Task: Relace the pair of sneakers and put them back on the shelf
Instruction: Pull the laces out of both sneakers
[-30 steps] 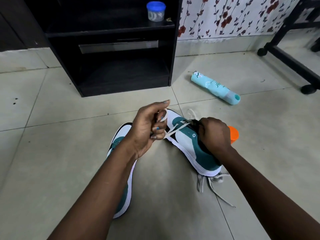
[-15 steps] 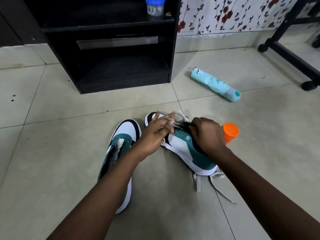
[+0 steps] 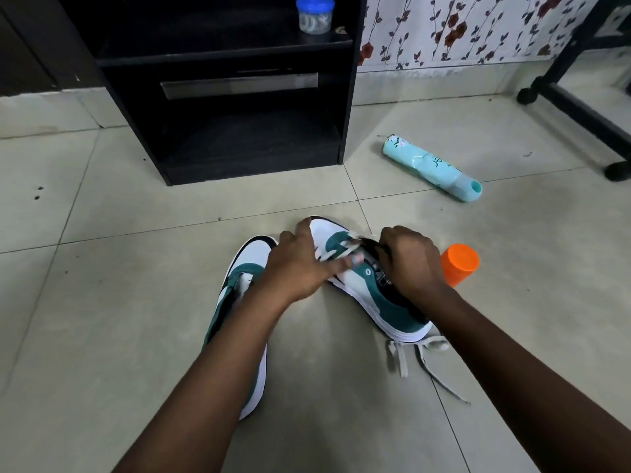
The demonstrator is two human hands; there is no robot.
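Note:
Two green-and-white sneakers lie on the tiled floor. The right sneaker (image 3: 382, 302) is tipped on its side with its toe pointing away. My right hand (image 3: 409, 257) grips its tongue and collar. My left hand (image 3: 300, 264) lies across its forefoot, fingertips pinching the white lace (image 3: 343, 249) at the eyelets. The left sneaker (image 3: 239, 302) lies flat beside it, partly under my left forearm. A loose white lace (image 3: 426, 360) trails on the floor behind the right sneaker's heel. The black shelf unit (image 3: 239, 138) stands ahead with its bottom bay open.
An orange cup (image 3: 459, 262) stands just right of my right hand. A light-blue bottle (image 3: 430, 167) lies on the floor to the right of the shelf. A blue-lidded jar (image 3: 314, 13) sits on an upper shelf. A black wheeled frame (image 3: 580, 107) stands at far right.
My left hand has come down from a raised pull on the lace and now rests low over the right sneaker's forefoot. My right hand stays on the sneaker.

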